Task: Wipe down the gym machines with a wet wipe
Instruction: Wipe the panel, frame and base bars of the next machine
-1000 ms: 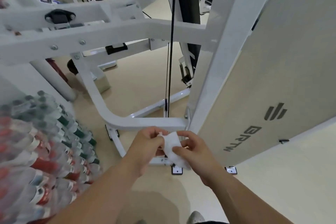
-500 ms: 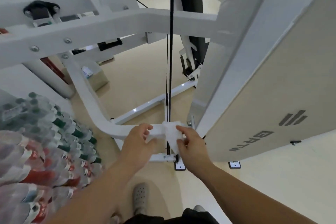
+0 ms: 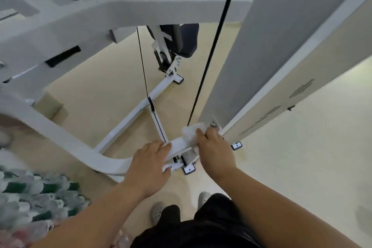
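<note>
A white gym machine fills the view, with a curved low frame bar [image 3: 84, 151] running from the left toward a tall grey weight-stack cover [image 3: 251, 62]. My right hand [image 3: 215, 151] presses a white wet wipe [image 3: 191, 133] onto the bar's right end, just beside the cover's base. My left hand [image 3: 150, 167] rests on the same bar a little to the left, fingers laid over its top. Two black cables [image 3: 209, 54] run down to the frame between the hands and the cover.
A pile of shrink-wrapped water bottles [image 3: 34, 197] lies at the lower left. A black padded seat [image 3: 177, 36] stands behind the frame. My feet in grey clogs [image 3: 159, 211] are on the beige floor below. Open floor spreads to the right.
Both hands held the wipe together in front of the bar; now the left hand has let go and rests on the bar, while the right presses the wipe down. The camera leaned closer.
</note>
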Demonstrator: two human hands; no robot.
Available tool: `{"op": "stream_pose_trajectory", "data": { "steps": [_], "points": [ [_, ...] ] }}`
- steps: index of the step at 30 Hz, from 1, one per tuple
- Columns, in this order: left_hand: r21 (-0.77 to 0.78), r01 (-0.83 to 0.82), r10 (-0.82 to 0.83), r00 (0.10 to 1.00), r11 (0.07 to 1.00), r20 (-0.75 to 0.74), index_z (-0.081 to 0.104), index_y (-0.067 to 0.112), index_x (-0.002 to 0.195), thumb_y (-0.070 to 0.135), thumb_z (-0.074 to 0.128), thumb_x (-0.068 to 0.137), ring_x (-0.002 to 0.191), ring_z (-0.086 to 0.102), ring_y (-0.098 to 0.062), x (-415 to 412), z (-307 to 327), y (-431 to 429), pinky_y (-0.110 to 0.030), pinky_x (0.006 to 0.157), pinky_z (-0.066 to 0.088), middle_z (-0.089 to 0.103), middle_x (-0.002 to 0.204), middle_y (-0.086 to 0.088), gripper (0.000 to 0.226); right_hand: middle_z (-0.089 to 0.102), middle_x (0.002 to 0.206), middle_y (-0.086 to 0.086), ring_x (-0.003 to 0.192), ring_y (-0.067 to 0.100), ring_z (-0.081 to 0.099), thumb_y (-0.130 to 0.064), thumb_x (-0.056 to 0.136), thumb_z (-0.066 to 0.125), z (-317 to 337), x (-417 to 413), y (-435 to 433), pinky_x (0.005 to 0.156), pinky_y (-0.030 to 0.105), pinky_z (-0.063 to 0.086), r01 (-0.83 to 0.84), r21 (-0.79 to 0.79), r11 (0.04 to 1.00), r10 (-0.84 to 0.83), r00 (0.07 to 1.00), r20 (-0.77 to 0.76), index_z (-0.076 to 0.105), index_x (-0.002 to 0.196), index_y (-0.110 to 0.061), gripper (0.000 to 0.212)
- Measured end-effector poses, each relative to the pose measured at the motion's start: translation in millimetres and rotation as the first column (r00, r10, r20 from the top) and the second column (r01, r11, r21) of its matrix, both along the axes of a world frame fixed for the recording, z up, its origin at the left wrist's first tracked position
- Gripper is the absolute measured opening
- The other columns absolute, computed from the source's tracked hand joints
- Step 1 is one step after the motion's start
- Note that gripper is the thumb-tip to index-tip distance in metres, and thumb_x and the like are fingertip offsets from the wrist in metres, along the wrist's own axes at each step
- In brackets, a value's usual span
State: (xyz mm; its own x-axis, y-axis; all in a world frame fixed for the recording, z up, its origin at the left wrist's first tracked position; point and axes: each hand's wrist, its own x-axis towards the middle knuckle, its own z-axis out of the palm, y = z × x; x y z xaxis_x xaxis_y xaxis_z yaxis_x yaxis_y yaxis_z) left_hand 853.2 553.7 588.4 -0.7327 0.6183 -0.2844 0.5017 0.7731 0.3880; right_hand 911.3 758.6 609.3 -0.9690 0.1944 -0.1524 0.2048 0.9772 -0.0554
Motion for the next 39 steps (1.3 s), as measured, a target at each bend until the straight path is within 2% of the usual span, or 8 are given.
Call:
{"op": "stream_pose_trajectory", "data": {
  "steps": [3,6,9,12,21,27,33,39],
  "points": [
    [0.012,0.043,-0.043,0.999,0.999,0.005,0.023,0.028,0.157,0.045,0.052,0.094,0.139,0.030,-0.018,-2,-7,-7,-0.036,0.117,0.027,0.022,0.155,0.006,0.072,0.061,0.113,0.016,0.098,0.038,0.063,0.003,0.059,0.078,-12,-4,-1,0.081,0.046,0.059,-0.095,0.016,0.995,0.096,0.988,-0.120,0.061,0.134,0.000,0.077],
    [0.053,0.072,-0.073,0.997,0.996,0.011,0.029,0.026,0.156,0.042,0.056,0.089,0.135,0.038,-0.020,-4,-12,-15,-0.038,0.113,0.032,0.028,0.154,0.004,0.075,0.054,0.140,0.019,0.129,0.040,0.053,-0.010,0.082,0.073,-33,3,-7,0.105,0.053,0.050,-0.245,-0.127,0.961,0.236,0.969,-0.077,0.054,0.142,0.000,0.064],
    [0.088,0.119,-0.119,0.993,0.989,-0.006,0.033,0.025,0.155,0.043,0.059,0.085,0.135,0.040,-0.019,-8,-16,-24,-0.037,0.111,0.033,0.031,0.155,0.004,0.077,0.018,0.167,0.016,0.156,0.034,0.012,-0.055,0.102,0.036,-44,7,-6,0.127,0.048,0.009,-0.269,-0.027,0.963,0.270,0.961,0.054,0.024,0.159,-0.005,0.077],
    [0.064,0.175,-0.176,0.984,0.982,0.007,0.019,0.028,0.159,0.049,0.050,0.087,0.143,0.025,-0.017,-10,-18,-28,-0.036,0.118,0.021,0.018,0.160,0.006,0.081,-0.006,0.170,0.011,0.156,0.027,-0.015,-0.068,0.100,0.024,-40,-1,3,0.121,0.038,-0.018,-0.188,-0.038,0.981,0.190,0.979,0.069,0.000,0.163,-0.011,0.089],
    [0.023,0.219,-0.218,0.976,0.976,-0.028,0.010,0.025,0.161,0.051,0.045,0.083,0.147,0.014,-0.017,-10,-19,-28,-0.037,0.121,0.015,0.012,0.163,0.003,0.089,-0.007,0.170,0.013,0.155,0.029,-0.018,-0.083,0.092,0.023,-48,2,-7,0.126,0.047,-0.011,-0.300,-0.036,0.953,0.302,0.951,0.070,-0.004,0.162,-0.010,0.105],
    [0.007,0.223,-0.223,0.975,0.975,-0.001,0.004,0.026,0.161,0.047,0.050,0.086,0.149,0.011,-0.017,-11,-15,-27,-0.034,0.122,0.010,0.006,0.164,0.004,0.091,-0.005,0.169,0.017,0.156,0.034,-0.013,-0.087,0.084,0.031,-47,0,-10,0.126,0.049,-0.010,-0.117,-0.045,0.992,0.119,0.991,0.055,-0.001,0.162,-0.005,0.118],
    [0.010,0.212,-0.212,0.977,0.977,0.000,0.009,0.027,0.160,0.047,0.055,0.086,0.149,0.012,-0.014,-10,-13,-28,-0.033,0.122,0.013,0.006,0.163,0.007,0.090,-0.017,0.168,0.014,0.154,0.031,-0.023,-0.083,0.088,0.032,-59,8,-25,0.124,0.049,-0.008,-0.344,-0.040,0.938,0.346,0.938,0.035,-0.009,0.161,-0.011,0.111],
    [0.028,0.228,-0.230,0.972,0.973,0.059,0.006,0.029,0.160,0.037,0.054,0.087,0.149,0.011,-0.014,-15,-14,-29,-0.034,0.122,0.012,0.005,0.162,0.009,0.088,-0.016,0.169,0.009,0.153,0.022,-0.025,-0.077,0.092,0.038,-38,2,5,0.114,0.035,-0.029,-0.130,-0.012,0.991,0.130,0.987,0.093,-0.013,0.161,-0.012,0.107]
  ]
}}
